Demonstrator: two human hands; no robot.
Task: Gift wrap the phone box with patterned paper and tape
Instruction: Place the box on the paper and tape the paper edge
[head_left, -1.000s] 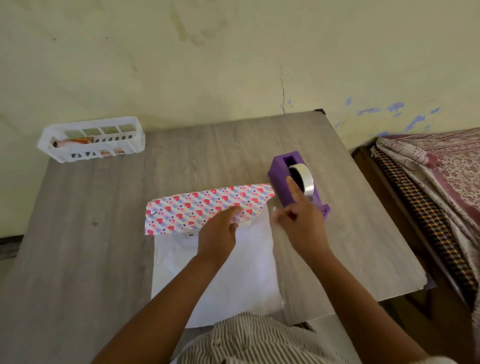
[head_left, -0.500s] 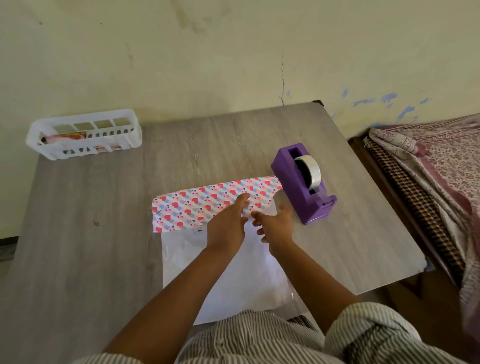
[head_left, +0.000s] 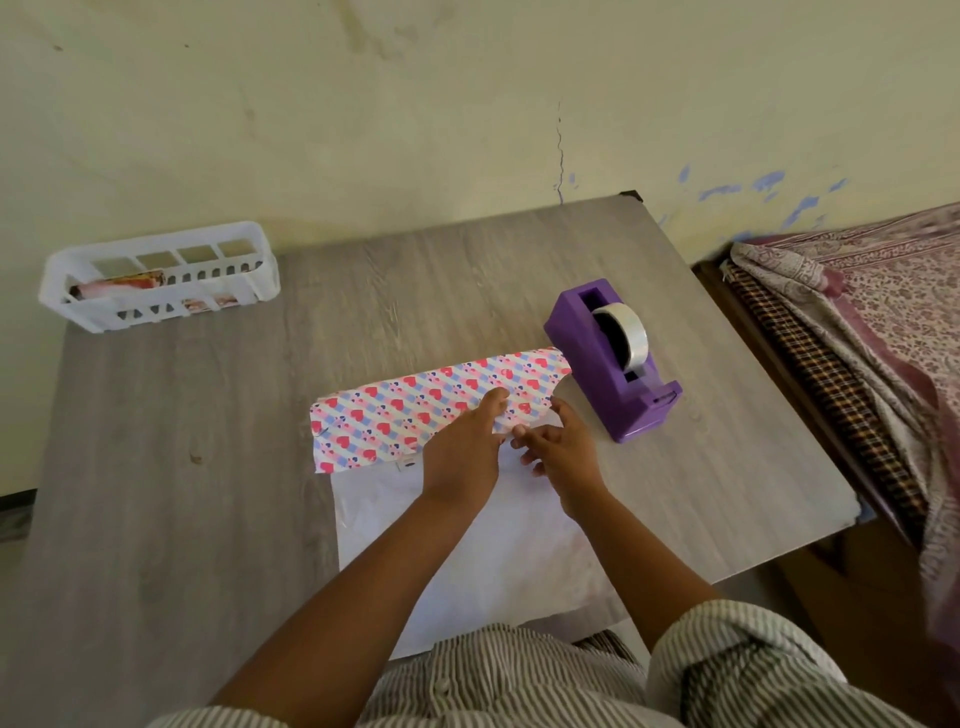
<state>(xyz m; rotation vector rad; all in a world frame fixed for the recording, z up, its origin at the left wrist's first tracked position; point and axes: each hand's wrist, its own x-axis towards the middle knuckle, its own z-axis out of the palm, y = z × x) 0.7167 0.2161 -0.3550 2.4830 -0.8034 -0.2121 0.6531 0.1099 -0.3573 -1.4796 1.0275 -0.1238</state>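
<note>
Mid-frame on the tabletop (head_left: 208, 441), the left hand (head_left: 460, 457) is pressing flat the patterned paper (head_left: 415, 410) – the right hand (head_left: 563, 452) is touching its edge, fingers spread.

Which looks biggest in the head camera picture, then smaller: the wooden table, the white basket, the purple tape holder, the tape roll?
1. Grey wooden table
2. White plastic basket, which only slightly outsizes the next
3. Purple plastic tape holder, nearer the camera
4. Clear tape roll

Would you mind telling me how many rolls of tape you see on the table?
1: a clear roll of tape sitting in the purple dispenser, just right of the folded patterned paper. The white basket at far left may hide others.
</note>
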